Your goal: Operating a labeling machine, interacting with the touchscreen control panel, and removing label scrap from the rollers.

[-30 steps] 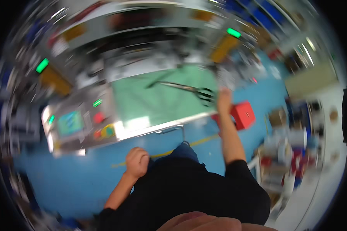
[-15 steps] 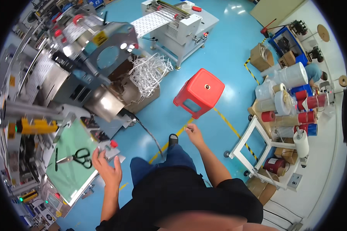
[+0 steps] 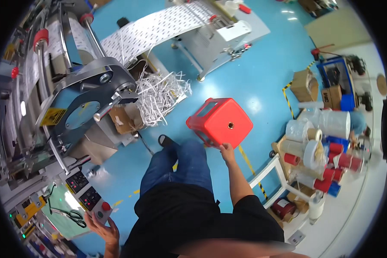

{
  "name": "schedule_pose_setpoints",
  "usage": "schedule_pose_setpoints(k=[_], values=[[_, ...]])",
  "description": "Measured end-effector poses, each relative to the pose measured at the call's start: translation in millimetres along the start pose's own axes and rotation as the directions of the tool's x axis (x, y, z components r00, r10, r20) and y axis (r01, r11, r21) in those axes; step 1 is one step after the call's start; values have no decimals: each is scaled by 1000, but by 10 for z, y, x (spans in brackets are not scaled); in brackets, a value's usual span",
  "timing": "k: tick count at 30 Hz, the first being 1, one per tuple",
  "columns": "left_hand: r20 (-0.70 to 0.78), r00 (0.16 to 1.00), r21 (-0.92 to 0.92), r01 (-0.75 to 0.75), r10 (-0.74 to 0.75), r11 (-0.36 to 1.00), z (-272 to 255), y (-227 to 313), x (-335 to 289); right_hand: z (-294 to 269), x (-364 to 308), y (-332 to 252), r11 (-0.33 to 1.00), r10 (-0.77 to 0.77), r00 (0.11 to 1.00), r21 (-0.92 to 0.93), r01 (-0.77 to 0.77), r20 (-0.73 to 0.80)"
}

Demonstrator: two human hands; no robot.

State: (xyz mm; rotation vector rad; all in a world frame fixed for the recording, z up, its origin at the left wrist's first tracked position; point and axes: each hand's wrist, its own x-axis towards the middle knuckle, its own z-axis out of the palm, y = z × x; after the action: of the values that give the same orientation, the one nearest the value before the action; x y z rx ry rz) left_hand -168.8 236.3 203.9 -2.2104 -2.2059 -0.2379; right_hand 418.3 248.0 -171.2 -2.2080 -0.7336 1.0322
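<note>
My left hand (image 3: 102, 228) is open, fingers spread, beside a control panel (image 3: 90, 198) with dark displays and a red push button (image 3: 105, 206). Black-handled scissors (image 3: 75, 217) lie on a green sheet (image 3: 69, 226) just left of that hand. My right hand (image 3: 228, 152) has its fingers curled together over the near edge of a red plastic stool (image 3: 234, 114). Whether it touches the stool, or holds something small, is hidden. The stool stands upright on the blue floor and has a hole in its seat.
A roller machine (image 3: 84, 103) fills the left, its printed web (image 3: 159, 30) running to a grey machine (image 3: 219, 47). White strip waste (image 3: 159, 96) overflows a carton. At right are a white frame (image 3: 266, 172), film rolls (image 3: 333, 122) and a person (image 3: 357, 124).
My view has moved forward and turned left. My right hand now overlaps the stool's edge; my left hand is beside the control panel. My legs have changed position.
</note>
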Motion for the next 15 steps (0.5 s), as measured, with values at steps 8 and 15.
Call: schedule_pose_setpoints(k=[8,15], values=[[60,940,82,332,-337,940,21,378,327,0,1431,-693,965,56,969,-263,10,243],[-188,686,426,702,-703,571,390,789,493,173,2975,-1292,315,27,842,-804,504,538]])
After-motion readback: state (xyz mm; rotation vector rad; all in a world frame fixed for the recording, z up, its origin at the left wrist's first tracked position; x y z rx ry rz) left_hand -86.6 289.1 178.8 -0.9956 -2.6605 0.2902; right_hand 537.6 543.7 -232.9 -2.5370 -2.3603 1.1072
